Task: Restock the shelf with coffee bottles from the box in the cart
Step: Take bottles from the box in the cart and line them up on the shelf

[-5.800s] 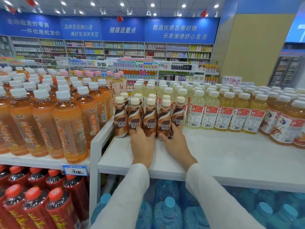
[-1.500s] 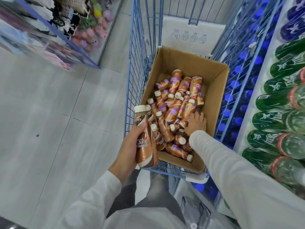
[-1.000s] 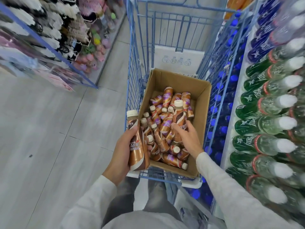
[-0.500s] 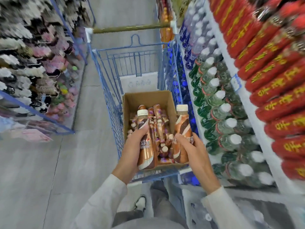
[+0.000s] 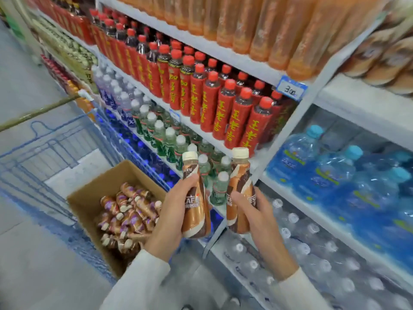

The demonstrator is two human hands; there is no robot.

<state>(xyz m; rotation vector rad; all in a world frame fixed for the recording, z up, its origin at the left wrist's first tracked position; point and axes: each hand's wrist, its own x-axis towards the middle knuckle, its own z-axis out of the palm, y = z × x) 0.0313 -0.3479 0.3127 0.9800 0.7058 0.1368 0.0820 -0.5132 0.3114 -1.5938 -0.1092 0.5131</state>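
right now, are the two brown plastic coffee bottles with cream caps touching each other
Apart. The head view shows green shelf bottles through a clear gap between the left coffee bottle and the right coffee bottle.

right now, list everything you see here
left coffee bottle: one, brown, cream cap, held up by the shelves
right coffee bottle: one, brown, cream cap, held beside it
boxed coffee bottles: many, brown, loose in the box
box: one, brown cardboard, in the cart
cart: one, blue wire, beside the shelves
red bottles: many, red caps, middle shelf
orange bottles: many, orange, top shelf
green bottles: many, white caps, below the red
water jugs: several, blue, right bay
left hand: grips one coffee bottle
right hand: grips the other
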